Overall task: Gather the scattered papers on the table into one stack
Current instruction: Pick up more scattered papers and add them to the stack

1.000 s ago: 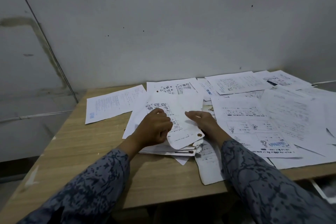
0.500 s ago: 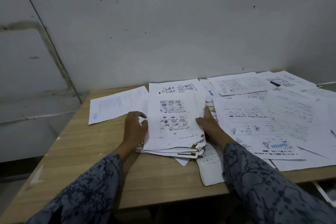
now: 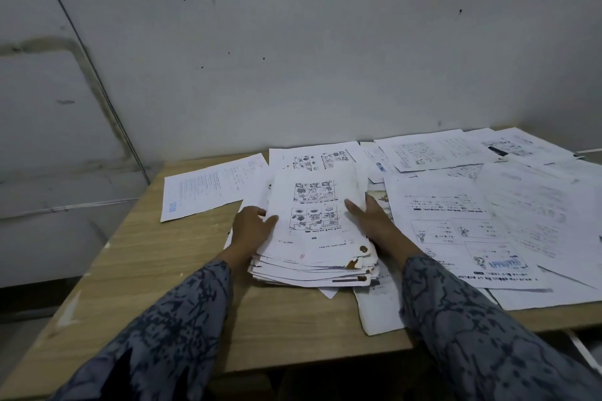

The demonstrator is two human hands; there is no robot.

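Both forearms reach forward over the light wooden bench (image 3: 156, 270): left hand (image 3: 249, 229) grasps the thick white printed-paper stack (image 3: 314, 238) edge, right hand (image 3: 368, 216) presses flat, fingers straight.

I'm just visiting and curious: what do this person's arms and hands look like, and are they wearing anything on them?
Both arms are covered to the wrist by long, loose sleeves of grey-blue cloth with a dark, branching, marbled print. The left hand and right hand are bare: no gloves show. No ring, watch or bracelet can be seen in this dim light, though the sleeve cuffs could hide one.
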